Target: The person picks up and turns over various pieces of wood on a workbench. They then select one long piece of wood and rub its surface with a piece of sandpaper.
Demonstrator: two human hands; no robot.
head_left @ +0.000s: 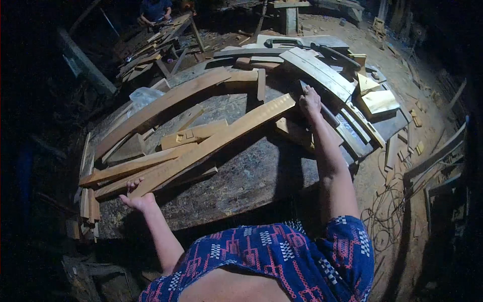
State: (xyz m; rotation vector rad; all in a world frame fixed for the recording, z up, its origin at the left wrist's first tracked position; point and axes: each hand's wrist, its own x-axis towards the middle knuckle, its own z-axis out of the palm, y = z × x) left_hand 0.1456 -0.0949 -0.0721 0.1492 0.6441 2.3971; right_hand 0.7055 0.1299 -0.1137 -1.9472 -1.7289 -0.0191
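A long, straight wooden plank (pixel 216 143) slants across the workbench, its far end raised toward the right. My left hand (pixel 138 197) grips its near end, fingers curled around the edge. My right hand (pixel 310 102) is closed just beyond the far end of the plank. A thin, pale pointed piece (pixel 303 85) sticks up from its fingers, too small to name. Beside the right wrist lies a grey rod-like piece (pixel 329 117). Beneath and behind the plank are other timbers, among them a block with a cut mortise (pixel 188 135).
A curved wooden beam (pixel 161 108) and a clear plastic bag (pixel 143 96) lie on the dark workbench (pixel 236 181). Pale boards (pixel 322 73) and wood blocks (pixel 380 102) crowd its right side. Cables (pixel 385 216) lie on the floor. Another person (pixel 155 11) is at the far left bench.
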